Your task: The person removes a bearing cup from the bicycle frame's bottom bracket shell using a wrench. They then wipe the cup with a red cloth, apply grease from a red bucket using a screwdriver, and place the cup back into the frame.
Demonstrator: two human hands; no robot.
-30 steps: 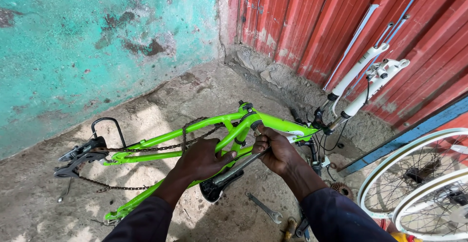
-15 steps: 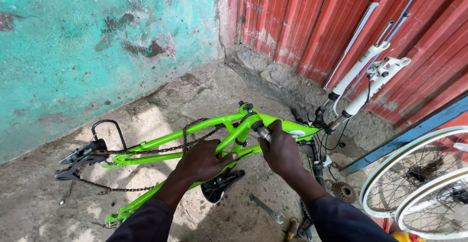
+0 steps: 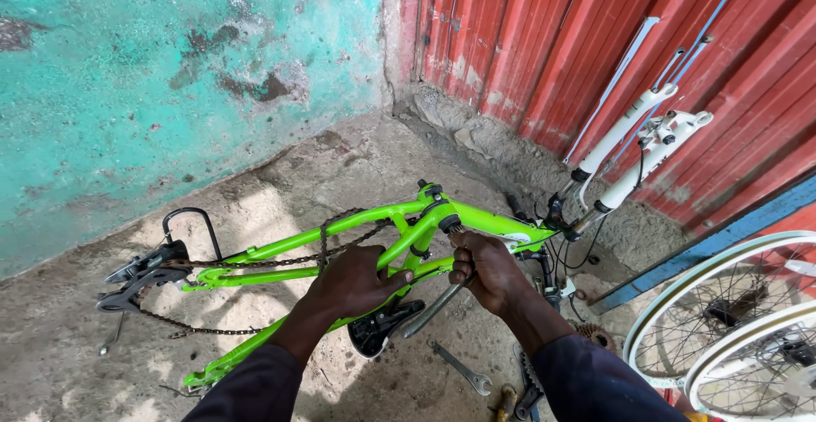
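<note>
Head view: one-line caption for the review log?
Left hand steadies upturned green bicycle frame; right hand grips its seatpost.

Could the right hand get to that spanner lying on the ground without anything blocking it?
Probably yes. The spanner lies in the open on the concrete just below the right hand, nothing covering it. But that hand is gripping the seat post, so it would have to let go.

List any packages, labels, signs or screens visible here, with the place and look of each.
Packages, signs, screens: none in view.
Label: a small pale oval patch on the green frame, on the tube just beyond the right hand, near the white fork; too small to make out more.
The left hand covers another part of the frame.
</note>
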